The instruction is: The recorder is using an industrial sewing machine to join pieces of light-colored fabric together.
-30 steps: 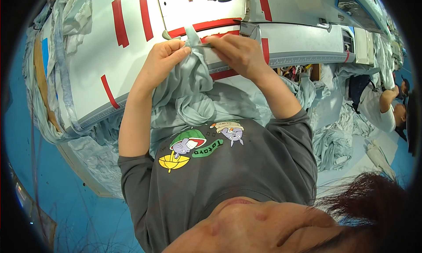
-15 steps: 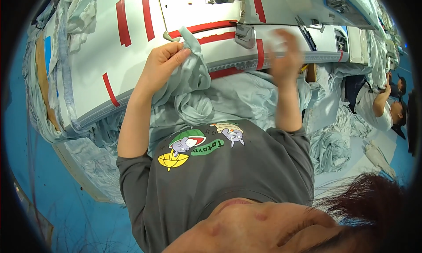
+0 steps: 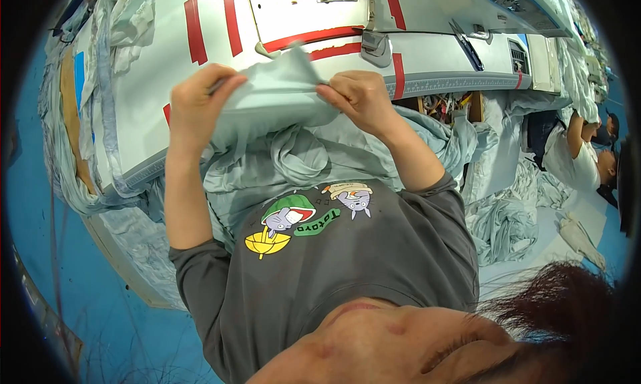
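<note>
A pale green piece of fabric (image 3: 277,93) is stretched between my two hands above the front edge of the sewing table. My left hand (image 3: 203,97) pinches its left end. At the other end, my right hand (image 3: 360,97) grips it with thumb and bent fingers. The upper edge of the fabric is a little blurred, and a corner stands up near my right hand. More of the same cloth (image 3: 300,153) hangs in loose folds between the table and my body. Beyond my hands lies the metal plate (image 3: 376,49) of the sewing machine.
Red tape strips (image 3: 195,31) mark the white tabletop (image 3: 143,110), whose front carries a ruler edge (image 3: 434,83). Scissors (image 3: 467,47) lie to the right, above an open drawer (image 3: 447,107) of small items. Cloth heaps (image 3: 504,227) and another person (image 3: 571,153) are at the right.
My right hand has come left and taken hold of the fabric. My left hand has shifted left, and the bunched cloth is now spread out between both hands. The drawer shows more plainly.
</note>
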The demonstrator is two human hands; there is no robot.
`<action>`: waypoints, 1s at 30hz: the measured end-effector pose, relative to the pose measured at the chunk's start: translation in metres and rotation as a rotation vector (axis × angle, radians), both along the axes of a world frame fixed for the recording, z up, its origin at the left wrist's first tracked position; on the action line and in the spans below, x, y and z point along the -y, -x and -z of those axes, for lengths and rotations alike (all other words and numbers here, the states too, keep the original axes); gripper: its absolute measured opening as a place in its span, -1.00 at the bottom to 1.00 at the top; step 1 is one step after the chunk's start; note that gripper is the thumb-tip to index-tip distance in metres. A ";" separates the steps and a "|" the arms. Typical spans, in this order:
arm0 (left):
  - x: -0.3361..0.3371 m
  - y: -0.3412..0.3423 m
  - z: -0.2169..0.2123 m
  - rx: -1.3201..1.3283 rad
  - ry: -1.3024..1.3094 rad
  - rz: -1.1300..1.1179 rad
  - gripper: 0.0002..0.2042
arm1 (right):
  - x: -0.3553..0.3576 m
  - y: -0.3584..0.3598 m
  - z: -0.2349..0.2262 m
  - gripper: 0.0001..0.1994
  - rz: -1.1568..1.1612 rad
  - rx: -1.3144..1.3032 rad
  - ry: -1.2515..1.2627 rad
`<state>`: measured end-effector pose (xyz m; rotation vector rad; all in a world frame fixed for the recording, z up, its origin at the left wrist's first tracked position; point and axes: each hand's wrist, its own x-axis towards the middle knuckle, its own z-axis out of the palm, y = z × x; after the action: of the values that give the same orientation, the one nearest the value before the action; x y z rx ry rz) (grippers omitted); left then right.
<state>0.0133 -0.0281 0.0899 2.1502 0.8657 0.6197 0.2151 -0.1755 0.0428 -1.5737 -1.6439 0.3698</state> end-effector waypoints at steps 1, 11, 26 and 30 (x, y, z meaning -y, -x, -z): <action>-0.002 0.001 0.000 0.013 -0.014 0.032 -0.87 | 0.002 0.001 0.000 -0.59 0.049 -0.100 0.055; -0.043 -0.029 0.061 0.162 -0.301 -0.134 -0.88 | -0.026 -0.007 0.010 -0.71 0.251 -0.102 0.331; -0.029 -0.027 0.041 0.636 -0.110 0.179 -0.93 | -0.062 0.008 -0.001 -0.20 -0.369 -1.425 0.584; -0.043 -0.007 0.040 0.565 -0.229 0.091 -0.94 | -0.051 0.001 -0.001 -0.23 -0.256 -1.630 0.469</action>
<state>0.0199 0.0146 0.0501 2.0275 0.4002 1.2484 0.2141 -0.1243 0.0437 -0.7293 -0.4070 1.6887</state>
